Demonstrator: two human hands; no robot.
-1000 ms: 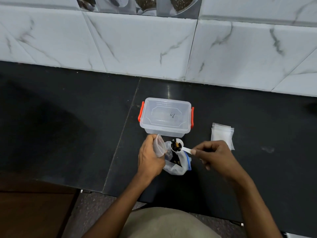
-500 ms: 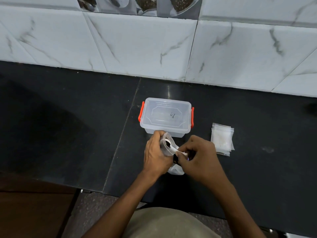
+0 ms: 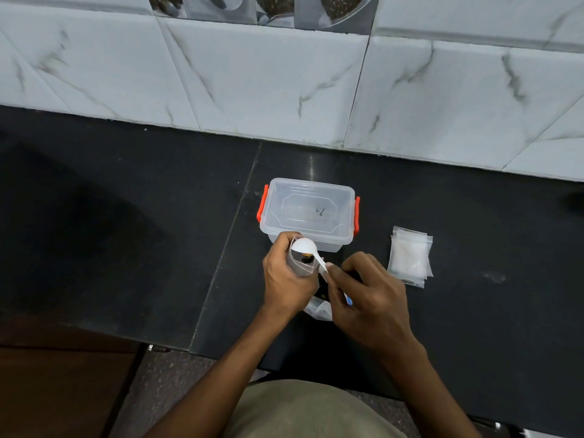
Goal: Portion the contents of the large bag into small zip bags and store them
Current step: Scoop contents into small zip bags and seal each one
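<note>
Small zip bag point(image 3: 300, 263), gripped open in the left fingers point(image 3: 278, 248), now takes the spoon point(image 3: 305, 248), tipped over by the right fingers point(image 3: 331, 270); one scoop has been transferred.

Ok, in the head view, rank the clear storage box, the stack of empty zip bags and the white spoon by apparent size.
1. clear storage box
2. stack of empty zip bags
3. white spoon, partly hidden by the right hand, so its full length is unsure.

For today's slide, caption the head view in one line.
Left hand holds a small zip bag open while the right hand tips a white spoon in.
</note>
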